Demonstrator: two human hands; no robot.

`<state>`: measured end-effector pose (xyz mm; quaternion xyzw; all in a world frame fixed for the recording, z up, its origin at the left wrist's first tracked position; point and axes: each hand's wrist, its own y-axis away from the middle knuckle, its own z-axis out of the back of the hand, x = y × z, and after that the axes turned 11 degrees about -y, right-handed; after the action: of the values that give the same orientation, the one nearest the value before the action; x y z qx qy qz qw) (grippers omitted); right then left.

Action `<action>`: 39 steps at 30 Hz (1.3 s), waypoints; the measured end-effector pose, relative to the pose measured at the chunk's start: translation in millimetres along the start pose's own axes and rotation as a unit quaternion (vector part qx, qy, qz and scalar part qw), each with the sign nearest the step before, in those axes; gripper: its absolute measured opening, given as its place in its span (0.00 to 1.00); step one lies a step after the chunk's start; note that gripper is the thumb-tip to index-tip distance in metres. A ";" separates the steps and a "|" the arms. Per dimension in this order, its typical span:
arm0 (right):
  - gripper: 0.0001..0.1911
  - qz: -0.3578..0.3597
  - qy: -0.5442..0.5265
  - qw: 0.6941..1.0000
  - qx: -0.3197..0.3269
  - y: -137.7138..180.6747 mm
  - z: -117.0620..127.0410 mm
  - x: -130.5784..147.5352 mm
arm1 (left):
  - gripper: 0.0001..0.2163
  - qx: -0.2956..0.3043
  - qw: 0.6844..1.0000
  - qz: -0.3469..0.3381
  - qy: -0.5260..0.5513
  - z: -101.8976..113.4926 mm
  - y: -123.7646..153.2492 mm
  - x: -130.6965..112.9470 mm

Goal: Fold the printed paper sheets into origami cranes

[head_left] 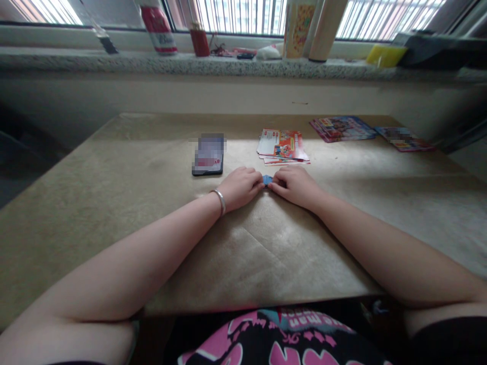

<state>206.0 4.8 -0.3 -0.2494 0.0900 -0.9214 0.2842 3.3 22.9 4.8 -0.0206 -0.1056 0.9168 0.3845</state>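
Note:
Between my two hands, low over the table, is a small blue piece (268, 180), perhaps folded paper; its exact kind is too small to make out. My left hand (245, 185), with a silver bangle at the wrist, pinches its left end. At the right end, the thumb and fingers of my right hand (294, 185) are closed on it. Just beyond the hands lies a stack of printed cards or booklets (283, 144), red, orange and white. A dark phone (209, 153) rests beyond my left hand.
Colourful booklets (342, 128) lie at the back right, with another pile (405, 138) beside them. Behind the table (95, 203) runs a stone window sill (228, 65). A red can (159, 29), a red cup (200, 41) and a yellow object (386, 56) stand on it.

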 end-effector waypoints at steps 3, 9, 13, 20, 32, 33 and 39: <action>0.14 -0.018 -0.001 1.000 0.007 -0.6 0.3 -0.1 | 0.11 0.022 1.000 0.008 -0.014 3.1 -1.1 -2.9; 0.15 -0.061 0.006 0.998 0.024 -1.9 3.0 4.9 | 0.11 0.037 0.999 0.034 -0.021 8.0 -0.9 -7.6; 0.15 -0.071 0.016 0.997 0.033 -2.6 4.6 6.9 | 0.10 0.042 0.998 0.050 -0.020 8.0 -1.0 -7.8; 0.15 -0.069 0.043 0.995 0.050 -4.7 5.8 7.6 | 0.11 0.033 0.997 0.058 -0.024 7.6 -0.9 -7.3; 0.13 -0.062 0.031 0.996 0.052 -4.8 5.0 5.8 | 0.09 -0.102 0.989 -0.105 0.006 -0.2 14.0 16.3; 0.13 -0.064 0.029 0.996 0.051 -4.9 4.6 5.6 | 0.10 -0.108 0.988 -0.114 0.000 -0.8 14.1 16.5; 0.10 -0.033 0.025 0.999 0.018 -0.1 3.8 5.9 | 0.10 -0.120 0.984 -0.123 -0.038 -0.2 14.5 13.8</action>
<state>203.8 1.4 5.3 -0.2240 0.0722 -0.9378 0.2553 -16.6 22.9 2.2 -0.0186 -0.2307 0.8432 0.4853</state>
